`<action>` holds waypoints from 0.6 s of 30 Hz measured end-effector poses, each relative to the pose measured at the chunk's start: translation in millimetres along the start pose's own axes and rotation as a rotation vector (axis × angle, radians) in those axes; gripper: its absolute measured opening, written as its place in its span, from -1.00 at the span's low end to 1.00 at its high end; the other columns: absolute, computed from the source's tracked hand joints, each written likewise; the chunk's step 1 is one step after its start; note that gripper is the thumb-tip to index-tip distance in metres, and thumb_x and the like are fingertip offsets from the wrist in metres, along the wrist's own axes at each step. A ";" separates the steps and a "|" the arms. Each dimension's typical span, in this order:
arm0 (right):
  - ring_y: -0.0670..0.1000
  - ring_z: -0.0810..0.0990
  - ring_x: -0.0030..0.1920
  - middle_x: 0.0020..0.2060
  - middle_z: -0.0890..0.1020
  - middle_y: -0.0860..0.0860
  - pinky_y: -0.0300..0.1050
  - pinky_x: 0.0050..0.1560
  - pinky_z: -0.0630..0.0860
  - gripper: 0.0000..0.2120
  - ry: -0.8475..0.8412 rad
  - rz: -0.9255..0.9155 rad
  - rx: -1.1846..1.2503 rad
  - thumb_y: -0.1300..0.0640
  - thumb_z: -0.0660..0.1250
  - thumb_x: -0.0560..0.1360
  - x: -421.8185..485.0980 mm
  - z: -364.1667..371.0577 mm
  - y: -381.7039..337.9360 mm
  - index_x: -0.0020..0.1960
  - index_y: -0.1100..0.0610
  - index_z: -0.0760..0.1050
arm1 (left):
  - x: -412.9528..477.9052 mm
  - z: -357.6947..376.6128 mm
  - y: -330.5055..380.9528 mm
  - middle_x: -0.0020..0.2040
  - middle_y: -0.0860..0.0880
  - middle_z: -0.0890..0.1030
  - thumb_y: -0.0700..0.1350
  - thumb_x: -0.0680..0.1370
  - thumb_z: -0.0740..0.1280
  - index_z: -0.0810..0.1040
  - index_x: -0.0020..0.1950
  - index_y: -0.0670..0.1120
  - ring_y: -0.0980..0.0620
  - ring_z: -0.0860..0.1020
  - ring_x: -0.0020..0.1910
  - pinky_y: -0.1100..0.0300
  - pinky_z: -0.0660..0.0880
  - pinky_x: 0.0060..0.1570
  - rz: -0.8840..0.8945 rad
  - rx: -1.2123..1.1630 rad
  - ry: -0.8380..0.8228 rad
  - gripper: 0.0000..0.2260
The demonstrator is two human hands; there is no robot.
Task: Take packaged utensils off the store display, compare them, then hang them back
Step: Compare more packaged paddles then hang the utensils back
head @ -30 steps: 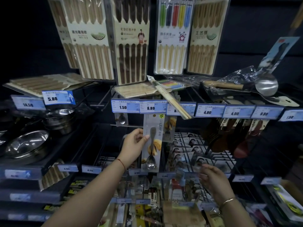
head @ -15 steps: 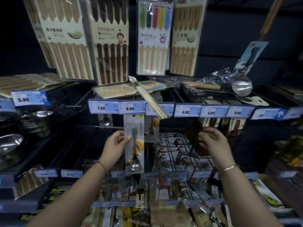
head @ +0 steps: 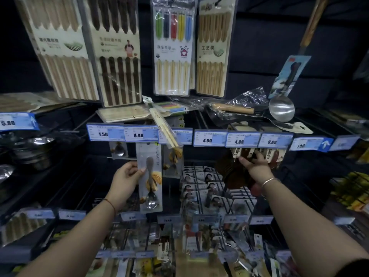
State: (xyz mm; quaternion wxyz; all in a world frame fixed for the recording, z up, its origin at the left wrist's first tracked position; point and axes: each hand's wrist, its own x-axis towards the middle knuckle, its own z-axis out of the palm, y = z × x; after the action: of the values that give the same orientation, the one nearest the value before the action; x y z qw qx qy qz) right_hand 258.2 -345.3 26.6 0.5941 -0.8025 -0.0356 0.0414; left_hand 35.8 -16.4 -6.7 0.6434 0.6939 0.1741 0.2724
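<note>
My left hand (head: 124, 181) grips the left edge of a packaged metal spoon (head: 150, 177), a long grey card that hangs upright below the 8.80 price tag. My right hand (head: 255, 166) reaches up to the dark wooden utensil packs (head: 242, 153) with white label cards, hung under the 4.00 tags. Its fingers close on the lower edge of one of those cards. The packs' lower parts are dark and partly hidden behind the hand.
Chopstick packs (head: 172, 47) hang in a row above. A steel ladle (head: 281, 108) and bagged tools lie on the shelf at right. Steel bowls (head: 30, 146) sit at left. Rows of small carded utensils (head: 207, 186) fill the hooks below, with price rails across the front.
My right hand rose from the lower hooks up and to the right, to the dark utensil packs under the 4.00 tags. My left hand kept hold of the spoon pack.
</note>
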 end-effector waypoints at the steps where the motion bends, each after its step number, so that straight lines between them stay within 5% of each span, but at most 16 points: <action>1: 0.20 0.53 0.22 0.31 0.51 0.19 -0.03 0.11 0.46 -0.36 -0.017 0.003 -0.030 0.06 0.42 0.51 3.1 -0.9 0.6 0.49 0.14 0.24 | -1.5 -0.2 1.4 -0.17 -0.01 0.73 -0.15 0.53 0.38 0.60 -0.07 -0.02 0.04 0.70 -0.14 0.22 0.58 -0.21 0.001 0.004 0.006 -0.96; 6: 0.22 0.60 0.13 0.16 0.63 0.18 0.22 0.22 0.50 -0.53 -0.005 -0.041 -0.085 0.00 0.46 0.45 14.8 -1.8 7.4 0.28 0.16 0.47 | -12.8 1.1 10.3 -0.23 0.03 0.71 -0.17 0.55 0.36 0.59 -0.09 -0.03 0.10 0.68 -0.19 0.31 0.59 -0.25 0.057 0.025 -0.004 -0.95; 14: 0.20 0.61 0.10 0.12 0.64 0.16 0.20 0.20 0.52 -0.57 0.035 -0.077 -0.022 -0.01 0.47 0.45 19.8 4.1 12.5 0.24 0.11 0.48 | -5.2 -2.0 21.4 -0.13 -0.01 0.71 -0.15 0.54 0.37 0.60 -0.07 0.02 0.04 0.68 -0.07 0.25 0.61 -0.15 0.060 0.020 0.019 -0.94; 18: 0.17 0.63 0.05 0.09 0.66 0.14 0.11 0.13 0.54 -0.67 0.015 -0.074 0.018 0.02 0.47 0.45 21.5 2.3 17.6 0.16 0.06 0.49 | 1.5 -4.4 15.4 -0.06 -0.08 0.71 -0.15 0.53 0.38 0.58 0.02 -0.03 -0.04 0.67 0.01 0.04 0.60 0.04 0.001 0.017 0.036 -0.91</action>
State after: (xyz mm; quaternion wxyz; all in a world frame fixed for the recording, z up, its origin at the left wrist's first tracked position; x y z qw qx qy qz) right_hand 279.4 -346.0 8.6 0.6028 -0.7955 -0.0602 0.0137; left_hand 32.6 -13.7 8.9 0.6342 0.6943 0.1878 0.2836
